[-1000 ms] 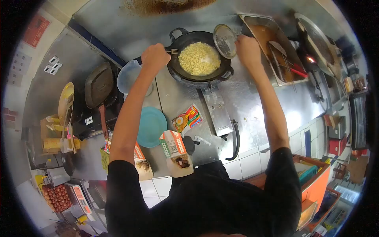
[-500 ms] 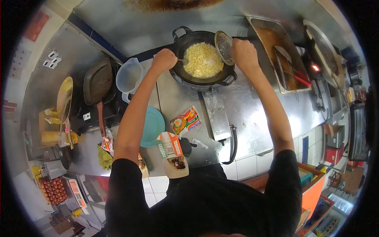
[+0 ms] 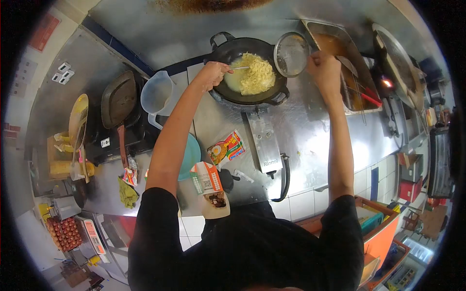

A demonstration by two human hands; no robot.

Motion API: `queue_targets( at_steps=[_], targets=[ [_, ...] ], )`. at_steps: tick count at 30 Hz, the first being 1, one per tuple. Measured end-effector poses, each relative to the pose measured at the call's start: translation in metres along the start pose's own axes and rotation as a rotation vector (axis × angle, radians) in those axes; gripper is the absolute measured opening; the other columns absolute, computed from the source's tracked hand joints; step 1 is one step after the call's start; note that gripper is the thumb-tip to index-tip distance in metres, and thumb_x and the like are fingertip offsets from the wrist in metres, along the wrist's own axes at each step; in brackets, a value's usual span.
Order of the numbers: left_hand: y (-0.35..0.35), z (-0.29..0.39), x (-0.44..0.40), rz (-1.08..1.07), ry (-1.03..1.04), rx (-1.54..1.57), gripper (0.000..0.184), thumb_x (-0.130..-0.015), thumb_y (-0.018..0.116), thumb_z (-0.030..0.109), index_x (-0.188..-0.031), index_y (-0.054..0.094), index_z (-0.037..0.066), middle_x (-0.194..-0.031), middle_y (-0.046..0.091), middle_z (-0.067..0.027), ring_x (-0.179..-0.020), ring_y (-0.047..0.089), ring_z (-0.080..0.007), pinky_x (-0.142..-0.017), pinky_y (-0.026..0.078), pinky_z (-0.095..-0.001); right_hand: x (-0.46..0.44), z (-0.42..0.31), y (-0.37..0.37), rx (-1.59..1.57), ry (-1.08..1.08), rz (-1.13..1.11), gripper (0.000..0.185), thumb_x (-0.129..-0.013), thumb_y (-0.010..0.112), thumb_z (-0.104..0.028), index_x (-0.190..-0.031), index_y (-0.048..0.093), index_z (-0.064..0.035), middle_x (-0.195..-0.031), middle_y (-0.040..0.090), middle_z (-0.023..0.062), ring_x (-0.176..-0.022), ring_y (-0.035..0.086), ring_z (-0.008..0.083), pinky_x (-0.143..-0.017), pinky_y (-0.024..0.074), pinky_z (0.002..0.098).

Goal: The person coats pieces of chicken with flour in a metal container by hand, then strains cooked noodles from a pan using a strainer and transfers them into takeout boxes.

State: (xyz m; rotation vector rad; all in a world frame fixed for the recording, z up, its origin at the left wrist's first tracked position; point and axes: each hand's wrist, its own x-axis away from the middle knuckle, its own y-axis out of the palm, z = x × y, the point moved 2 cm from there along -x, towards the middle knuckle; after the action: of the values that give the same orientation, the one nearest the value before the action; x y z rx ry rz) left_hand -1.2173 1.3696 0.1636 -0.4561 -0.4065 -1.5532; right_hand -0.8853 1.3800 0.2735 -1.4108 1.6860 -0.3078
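Observation:
My left hand (image 3: 213,76) is closed on a fork (image 3: 239,68), whose head reaches into the noodles (image 3: 258,76). The noodles lie in cloudy liquid in a black wok (image 3: 246,99), heaped towards its right side. Closed on the edge of a round strainer or lid (image 3: 291,55), my right hand (image 3: 324,68) holds it tilted just over the wok's right rim. The wok sits on a Rinnai burner (image 3: 265,140). A noodle packet (image 3: 227,148) lies on the steel counter in front.
On the left are a clear jug (image 3: 158,92), a square pan (image 3: 119,99), a teal plate (image 3: 191,154) and a green cloth (image 3: 127,193). An opened carton (image 3: 208,182) is at the front edge. A tray of brown liquid (image 3: 330,44) with utensils stands right.
My left hand has moved right with the fork, and the noodles have shifted to the wok's right side. My right hand has moved right with the strainer or lid, which faces up more.

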Motion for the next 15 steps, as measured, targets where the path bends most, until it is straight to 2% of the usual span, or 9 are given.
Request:
queue_targets(
  at_steps=[1,2,5,8,11,14,15],
  targets=[
    [-0.003,0.001,0.004,-0.023,0.007,0.023,0.018,-0.092,0.053,0.017,-0.092,0.064,0.003,-0.049,0.033,0.0065,-0.039,0.023,-0.0058,-0.037,0.015,-0.0273,0.001,0.004,-0.004,-0.046,0.041,-0.001,0.018,-0.078,0.065,-0.014,-0.086,0.07,0.0014,-0.077,0.068,0.0211,-0.073,0.069,0.0333,-0.068,0.0537,0.0377],
    [-0.004,0.003,0.006,-0.047,0.015,0.046,0.018,-0.093,0.053,0.017,-0.093,0.063,0.002,-0.05,0.035,0.0077,-0.04,0.025,-0.0052,-0.037,0.016,-0.0261,0.0,0.007,-0.009,-0.032,0.068,-0.01,0.021,-0.079,0.066,-0.015,-0.087,0.07,0.0036,-0.076,0.069,0.0194,-0.071,0.071,0.0269,-0.067,0.0538,0.0328],
    [-0.006,0.016,0.018,-0.04,0.076,0.136,0.019,-0.093,0.053,0.018,-0.092,0.062,0.001,-0.05,0.034,0.0079,-0.04,0.024,-0.0047,-0.037,0.016,-0.0257,0.005,0.024,-0.013,-0.225,0.166,-0.051,0.02,-0.085,0.066,-0.009,-0.092,0.065,0.0088,-0.077,0.07,0.0159,-0.066,0.07,0.0177,-0.062,0.0569,0.0267],
    [-0.011,0.036,0.029,-0.025,0.111,0.1,0.019,-0.092,0.054,0.018,-0.092,0.061,0.001,-0.051,0.033,0.0086,-0.041,0.023,-0.0051,-0.038,0.018,-0.0264,0.009,0.031,-0.014,-0.289,0.297,-0.096,0.02,-0.087,0.064,-0.007,-0.095,0.063,0.011,-0.081,0.069,0.0156,-0.068,0.069,0.0164,-0.063,0.0579,0.0248],
    [-0.019,0.054,0.038,0.046,0.186,-0.1,0.018,-0.086,0.057,0.017,-0.089,0.065,0.0,-0.053,0.043,0.0035,-0.041,0.031,-0.0087,-0.039,0.025,-0.0287,0.016,0.038,-0.011,-0.351,0.253,-0.05,0.024,-0.083,0.066,-0.013,-0.092,0.066,0.0091,-0.076,0.07,0.016,-0.064,0.071,0.0186,-0.058,0.0545,0.0269],
    [-0.013,0.07,0.053,0.199,0.449,-0.647,0.019,-0.079,0.056,0.012,-0.08,0.071,0.002,-0.064,0.064,-0.0134,-0.056,0.058,-0.0247,-0.056,0.046,-0.0382,0.022,0.023,-0.019,-0.347,0.285,-0.088,0.019,-0.087,0.064,-0.007,-0.096,0.064,0.0102,-0.08,0.069,0.0147,-0.069,0.069,0.0161,-0.061,0.0575,0.0254],
    [-0.012,0.069,0.048,0.197,0.462,-0.789,0.018,-0.076,0.057,0.012,-0.079,0.072,0.002,-0.068,0.065,-0.0151,-0.062,0.06,-0.0271,-0.061,0.047,-0.0387,0.022,0.024,-0.02,-0.325,0.278,-0.086,0.019,-0.087,0.064,-0.006,-0.096,0.064,0.0103,-0.08,0.069,0.0148,-0.069,0.069,0.0162,-0.061,0.0575,0.0254]
  ],
)
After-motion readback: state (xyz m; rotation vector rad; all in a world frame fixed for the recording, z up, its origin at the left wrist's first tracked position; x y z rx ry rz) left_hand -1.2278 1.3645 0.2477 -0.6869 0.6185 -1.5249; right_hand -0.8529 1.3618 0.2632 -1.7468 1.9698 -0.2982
